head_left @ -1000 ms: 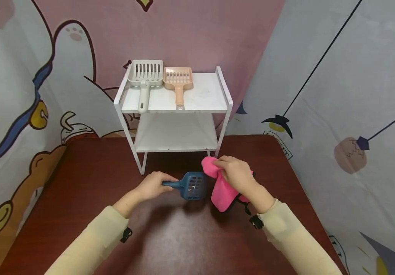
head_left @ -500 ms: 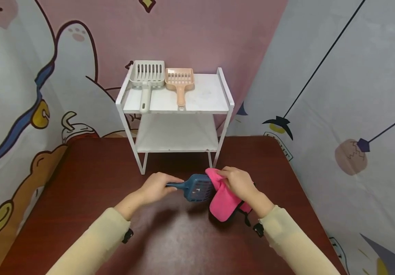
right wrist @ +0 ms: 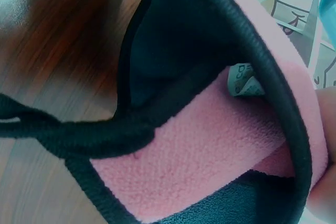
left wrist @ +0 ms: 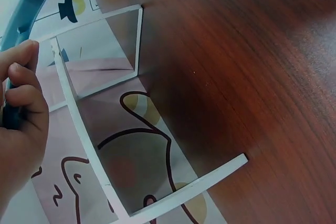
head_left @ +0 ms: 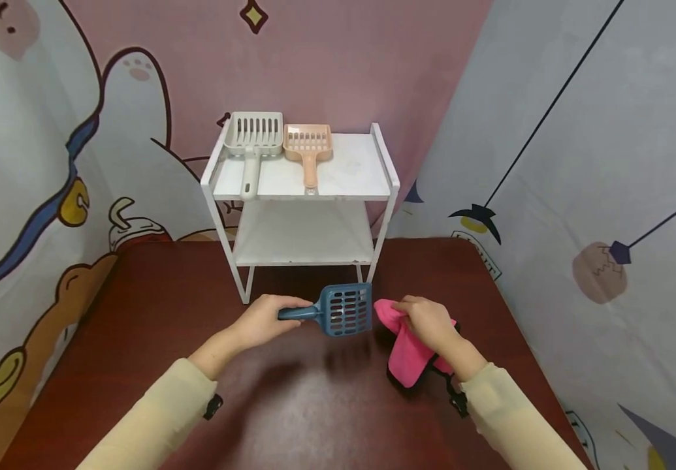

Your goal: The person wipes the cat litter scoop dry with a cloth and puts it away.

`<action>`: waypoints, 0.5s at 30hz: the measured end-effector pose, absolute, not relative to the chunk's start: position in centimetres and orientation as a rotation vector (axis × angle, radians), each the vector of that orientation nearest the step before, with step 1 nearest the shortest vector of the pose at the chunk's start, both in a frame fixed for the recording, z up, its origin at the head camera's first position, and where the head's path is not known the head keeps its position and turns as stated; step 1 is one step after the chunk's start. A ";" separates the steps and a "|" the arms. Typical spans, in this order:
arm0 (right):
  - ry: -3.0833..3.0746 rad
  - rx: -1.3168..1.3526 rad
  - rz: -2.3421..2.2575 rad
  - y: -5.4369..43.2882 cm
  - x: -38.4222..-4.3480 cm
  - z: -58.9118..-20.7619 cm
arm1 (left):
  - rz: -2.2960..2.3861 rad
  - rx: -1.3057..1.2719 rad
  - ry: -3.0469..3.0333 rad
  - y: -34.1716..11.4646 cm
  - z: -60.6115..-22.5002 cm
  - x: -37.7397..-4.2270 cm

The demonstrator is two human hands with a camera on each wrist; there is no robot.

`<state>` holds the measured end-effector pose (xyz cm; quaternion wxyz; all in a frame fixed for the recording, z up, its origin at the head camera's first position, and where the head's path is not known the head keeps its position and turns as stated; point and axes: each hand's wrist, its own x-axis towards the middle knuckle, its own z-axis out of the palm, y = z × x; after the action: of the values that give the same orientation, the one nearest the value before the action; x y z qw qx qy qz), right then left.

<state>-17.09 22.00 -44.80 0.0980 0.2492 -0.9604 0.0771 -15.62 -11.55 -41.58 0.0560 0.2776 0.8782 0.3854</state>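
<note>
My left hand (head_left: 258, 323) grips the handle of a blue slotted litter scoop (head_left: 324, 308), held above the table with its perforated head pointing right. In the left wrist view, fingers (left wrist: 29, 98) curl round the scoop's handle. Just right of the scoop's head, my right hand (head_left: 428, 324) pinches the upper part of a pink fleece cloth piece (head_left: 406, 358) with black trim. Close up in the right wrist view, the pink fleece (right wrist: 205, 156) has a dark lining, a black cord loop and a small white label. A narrow gap separates cloth and scoop.
Behind the hands stands a white two-tier rack (head_left: 305, 245). On its top shelf lie a white litter scoop (head_left: 251, 153) and a smaller orange scoop (head_left: 309, 156), side by side. The dark red-brown table (head_left: 161, 287) reaches patterned wall sheets on both sides.
The pink cloth first came against the scoop's head, then moved right and away from it with my right hand. The scoop has turned, so its slotted face shows more fully.
</note>
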 end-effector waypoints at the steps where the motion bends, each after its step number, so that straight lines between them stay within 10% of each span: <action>1: -2.842 0.737 0.227 22.0 -17.0 -44.8 | 1.158 0.853 2.675 -11.5 -41.6 -15.5; 15: -2.828 0.728 0.218 22.5 -16.8 -44.3 | 1.145 0.887 2.683 -11.2 -39.3 -15.6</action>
<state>-16.75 22.49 -44.32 0.1064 0.2471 -0.9603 0.0739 -15.64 -11.20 -39.27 0.0465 0.2906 0.8790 0.3752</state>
